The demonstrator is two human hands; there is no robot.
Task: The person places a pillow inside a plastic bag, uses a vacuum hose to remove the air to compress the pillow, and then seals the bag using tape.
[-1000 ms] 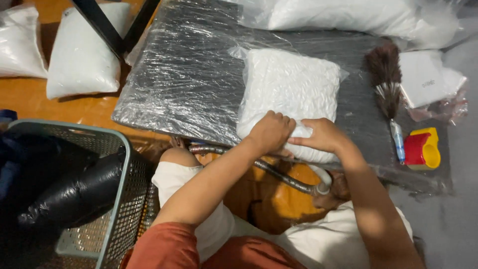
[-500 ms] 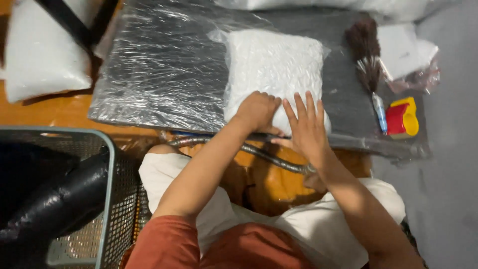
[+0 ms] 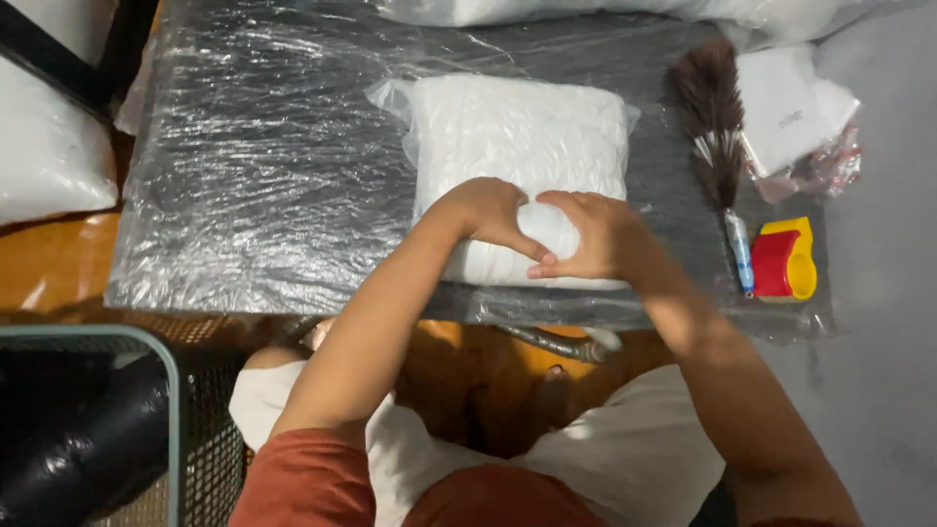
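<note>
- Head view: a white quilted cushion sealed in a clear plastic bag (image 3: 519, 166) lies flat on the grey table wrapped in clear film (image 3: 264, 195), a little right of the table's middle and close to its near edge.
- The left hand (image 3: 488, 210) rests curled on the cushion's near part, fingers bent and pressing into the bag; whether it pinches a fold I cannot tell.
- The right hand (image 3: 590, 234) lies just beside it, fingers half bent over the near edge, fingertips touching the left hand's.
- Handling, as a judgement: the cushion looks light and soft and gives under the hands; the bag looks slick and loose, so it may slide over the filling. The near edge or the corners seem the surest hold, with both hands.
- Orientation: the cushion is nearly square, with no clear long axis; its sides run about parallel to the table's edges. The bag's slack bunches at the far left corner.
- To the right lie a brown feather duster (image 3: 711, 117), pointing far to near, a red and yellow tape dispenser (image 3: 784, 259) and a white packet (image 3: 781, 107).
</note>
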